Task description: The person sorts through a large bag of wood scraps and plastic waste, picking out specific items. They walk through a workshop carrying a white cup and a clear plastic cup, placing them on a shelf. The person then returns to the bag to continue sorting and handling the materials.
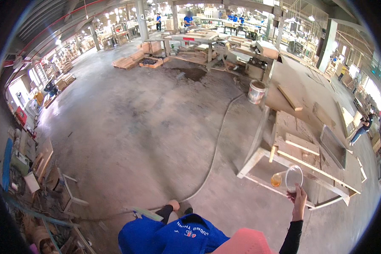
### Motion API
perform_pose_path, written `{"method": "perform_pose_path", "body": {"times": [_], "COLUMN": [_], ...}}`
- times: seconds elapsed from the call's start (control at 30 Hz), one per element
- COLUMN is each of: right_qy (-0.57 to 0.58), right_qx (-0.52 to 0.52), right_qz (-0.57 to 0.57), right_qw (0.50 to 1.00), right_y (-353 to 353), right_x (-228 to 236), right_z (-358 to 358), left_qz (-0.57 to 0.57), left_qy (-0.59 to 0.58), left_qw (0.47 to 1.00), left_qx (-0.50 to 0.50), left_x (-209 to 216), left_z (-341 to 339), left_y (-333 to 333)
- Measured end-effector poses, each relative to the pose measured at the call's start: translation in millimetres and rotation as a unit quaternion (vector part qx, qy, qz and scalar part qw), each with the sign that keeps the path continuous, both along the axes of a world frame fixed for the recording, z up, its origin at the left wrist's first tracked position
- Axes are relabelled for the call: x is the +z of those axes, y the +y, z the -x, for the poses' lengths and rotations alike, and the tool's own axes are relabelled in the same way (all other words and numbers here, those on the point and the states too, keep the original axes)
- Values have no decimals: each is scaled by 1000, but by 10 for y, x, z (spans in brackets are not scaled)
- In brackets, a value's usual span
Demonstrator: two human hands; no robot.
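Observation:
My right hand (298, 198) is raised at the lower right, its fingers closed on the rim of a clear plastic cup (301, 170). The cup lies tilted, its pale round rim by my fingers and a little amber liquid (276, 180) at its far end. Behind the cup stands the near end of a wooden workbench (254, 163). My left hand (173, 205) is low in front of my blue shirt, beside a pale greenish strip (149, 213). Its fingers are too small and partly hidden to read, so whether it grips anything does not show.
On the bench lie boards (302, 144) and a grey metal tray (333, 147). A bucket (256, 92) stands beside it. A hose (218, 148) curves across the concrete floor. Wood scraps and a small frame (67, 190) crowd the left. Several people work farther off.

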State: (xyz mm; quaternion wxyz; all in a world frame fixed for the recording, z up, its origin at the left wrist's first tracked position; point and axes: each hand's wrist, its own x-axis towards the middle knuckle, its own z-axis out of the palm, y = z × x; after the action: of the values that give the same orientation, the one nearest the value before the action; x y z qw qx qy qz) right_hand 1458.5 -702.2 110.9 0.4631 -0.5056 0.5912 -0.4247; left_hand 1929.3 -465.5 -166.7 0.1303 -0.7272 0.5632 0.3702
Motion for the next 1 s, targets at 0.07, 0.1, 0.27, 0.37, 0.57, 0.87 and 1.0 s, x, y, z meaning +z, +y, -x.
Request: {"method": "perform_pose_path", "body": {"times": [0.07, 0.1, 0.27, 0.37, 0.57, 0.87, 1.0], "right_qy": [-35, -31, 0, -18, -15, -68, -100], "right_qx": [-63, -89, -185, -255, -347, -432, -474], "right_qz": [-23, -35, -28, -15, -6, 41, -7], "right_qw": [997, 995, 982, 967, 938, 898, 875], "right_y": [277, 397, 788, 940, 1206, 1426, 1421], "right_x": [-122, -182, -142, -50, 122, 498, 366], "right_z": [488, 755, 2120, 2884, 4833, 7146, 7760], "left_qz": [35, 49, 117, 88, 80, 81, 49], "left_qy": [1, -6, -16, -20, -83, -83, -60], "left_qw": [993, 991, 984, 994, 993, 991, 989], "left_qx": [110, 123, 131, 55, -19, -72, -130], "left_x": [11, 23, 46, 141, 169, 369, 449], "left_z": [214, 334, 1003, 1339, 2061, 3501, 4483], "left_y": [-74, -119, -425, -602, -977, -1914, -2297]}}
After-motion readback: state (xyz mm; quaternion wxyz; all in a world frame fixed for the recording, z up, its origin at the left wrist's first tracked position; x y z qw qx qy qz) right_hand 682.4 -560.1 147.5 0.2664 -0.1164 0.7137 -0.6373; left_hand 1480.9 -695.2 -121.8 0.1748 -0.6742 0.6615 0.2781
